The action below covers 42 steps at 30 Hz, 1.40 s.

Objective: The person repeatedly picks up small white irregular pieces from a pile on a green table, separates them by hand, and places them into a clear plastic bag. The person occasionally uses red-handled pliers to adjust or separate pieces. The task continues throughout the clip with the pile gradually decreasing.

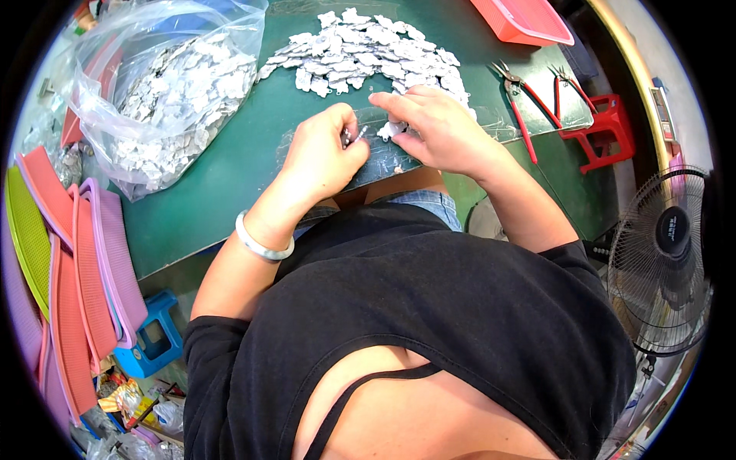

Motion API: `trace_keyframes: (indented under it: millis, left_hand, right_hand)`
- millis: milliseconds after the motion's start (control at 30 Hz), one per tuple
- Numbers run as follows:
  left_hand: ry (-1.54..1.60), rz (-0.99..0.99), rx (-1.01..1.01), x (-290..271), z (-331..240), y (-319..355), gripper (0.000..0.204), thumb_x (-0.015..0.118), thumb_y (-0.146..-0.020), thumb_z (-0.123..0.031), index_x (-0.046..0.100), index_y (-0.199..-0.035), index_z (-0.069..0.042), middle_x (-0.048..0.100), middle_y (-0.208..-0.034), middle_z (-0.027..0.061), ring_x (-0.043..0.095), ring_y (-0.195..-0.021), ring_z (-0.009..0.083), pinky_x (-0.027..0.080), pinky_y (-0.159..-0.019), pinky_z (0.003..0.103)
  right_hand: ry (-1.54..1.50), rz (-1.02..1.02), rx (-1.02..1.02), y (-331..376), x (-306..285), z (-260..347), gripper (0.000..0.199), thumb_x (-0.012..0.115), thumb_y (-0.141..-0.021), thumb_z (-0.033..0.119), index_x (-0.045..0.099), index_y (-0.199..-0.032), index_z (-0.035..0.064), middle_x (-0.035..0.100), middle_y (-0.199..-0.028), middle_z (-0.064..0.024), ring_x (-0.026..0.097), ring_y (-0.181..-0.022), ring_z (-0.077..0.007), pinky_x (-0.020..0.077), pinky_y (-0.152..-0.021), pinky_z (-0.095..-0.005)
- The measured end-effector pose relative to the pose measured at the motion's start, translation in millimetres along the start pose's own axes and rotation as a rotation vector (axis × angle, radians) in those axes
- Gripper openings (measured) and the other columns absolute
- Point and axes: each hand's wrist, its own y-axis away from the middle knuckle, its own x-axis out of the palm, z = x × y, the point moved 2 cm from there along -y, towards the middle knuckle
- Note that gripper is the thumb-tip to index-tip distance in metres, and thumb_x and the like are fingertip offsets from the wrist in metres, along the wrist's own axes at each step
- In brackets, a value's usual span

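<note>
Two red-handled pliers [527, 107] are lying on the green table [230, 176], a pink tray [521, 19] is sitting above them, and a fan [663, 261] is standing at right.

**Small silvery pieces at the hands**

One small metallic piece [351, 137], silvery and shiny, sits pinched at the fingertips of the left hand [326, 153], just above the green table edge. Its exact shape is too small to tell. A second flat, pale grey piece [392, 129], irregular in outline, lies under the fingers of the right hand [437, 126], touching them. The two pieces are near each other, not touching.
</note>
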Motion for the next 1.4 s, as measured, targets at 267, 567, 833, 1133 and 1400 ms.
trace_keyframes:
  millis: [267,567,833,1133,1400]
  left_hand:
    - [0.685,0.058,-0.236,2,12,-2,0.024,0.053,-0.078,-0.003,0.052,-0.102,-0.001,0.055,-0.072,0.0005,0.046,-0.057,0.0043,0.036,-0.048,0.015]
    - [0.997,0.121,-0.354,-4,13,5,0.017,0.049,-0.085,-0.004,0.052,-0.101,-0.002,0.058,-0.08,0.0056,0.051,-0.06,0.0083,0.038,-0.045,0.017]
    - [1.088,0.092,-0.382,-20,11,10,0.015,0.051,-0.085,-0.007,0.053,-0.099,-0.003,0.057,-0.078,0.0047,0.051,-0.062,0.0101,0.036,-0.046,0.018]
    - [1.051,-0.048,-0.261,-67,6,23,0.019,0.05,-0.084,-0.006,0.053,-0.101,-0.001,0.056,-0.078,0.0058,0.052,-0.061,0.009,0.038,-0.044,0.016]
    - [0.122,-0.694,0.325,-177,-15,9,0.02,0.055,-0.085,-0.009,0.059,-0.103,0.0,0.06,-0.085,0.0026,0.049,-0.067,0.0026,0.036,-0.051,0.014]
  right_hand:
    - [-0.49,-0.121,0.362,-3,3,-9,0.04,0.057,-0.078,0.001,0.049,-0.118,0.0024,0.062,-0.076,-0.0026,0.055,-0.068,-0.0064,0.0424,-0.062,-0.0193]
    - [-0.878,-0.005,0.483,-19,-4,-17,0.04,0.056,-0.08,0.002,0.046,-0.118,-0.0034,0.059,-0.074,0.0001,0.051,-0.066,-0.003,0.0407,-0.06,-0.0175]
    - [-0.892,0.074,0.487,-174,-32,-69,0.039,0.058,-0.074,0.0,0.049,-0.111,-0.0083,0.06,-0.083,-0.0153,0.06,-0.065,-0.0163,0.0502,-0.057,-0.0281]
    - [-0.915,-0.102,0.289,-194,-43,-82,0.042,0.058,-0.076,0.009,0.048,-0.115,-0.0058,0.06,-0.082,-0.0076,0.055,-0.067,-0.0136,0.0465,-0.059,-0.0259]
    - [-0.331,0.137,0.152,-39,-56,-43,0.033,0.057,-0.081,0.004,0.054,-0.114,0.0031,0.062,-0.079,-0.0052,0.058,-0.074,-0.0127,0.0463,-0.07,-0.0248]
